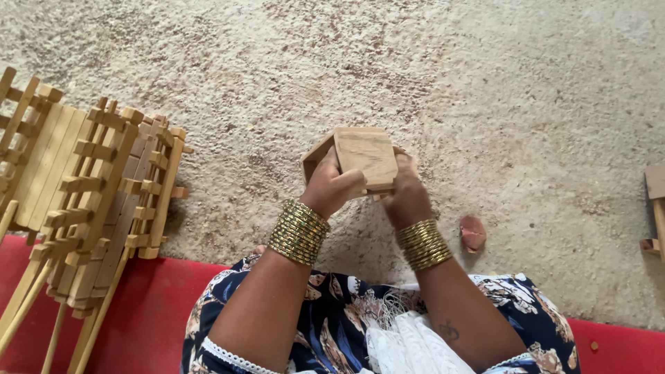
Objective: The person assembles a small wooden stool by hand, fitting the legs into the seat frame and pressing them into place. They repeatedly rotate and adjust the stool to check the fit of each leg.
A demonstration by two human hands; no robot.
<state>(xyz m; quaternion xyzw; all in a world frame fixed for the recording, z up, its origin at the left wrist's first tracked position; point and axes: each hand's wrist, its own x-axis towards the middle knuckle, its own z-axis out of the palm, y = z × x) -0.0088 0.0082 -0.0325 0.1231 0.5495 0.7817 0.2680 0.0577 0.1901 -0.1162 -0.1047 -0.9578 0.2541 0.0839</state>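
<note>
So both hands are wrapped around a small wooden box, pale unfinished wood with visible grain, squarish with softened corners, held up in the air over the floor in the middle of the view. It's tilted so one flat face points up at the camera, and I can't tell if anything's inside since the opening isn't showing. The left hand has its fingers curled tight over the near-left edge of the box, and the right hand is clamped on the right side, fingers closed around it. Each wrist has a thick stack of thin gold bangles, ribbed and shiny. Off to the left there's a bunch of slatted wooden frames leaning together, same pale wood, made of long strips with short crosspieces like little ladders. A small reddish-brown lump sits on the ground just right of the right wrist, and another wooden piece pokes in at the right edge. The floor is rough, gritty concrete, greyish-tan and speckled. Along the bottom runs a red mat, and the lap shows dark blue floral fabric with white lace trim.
</note>
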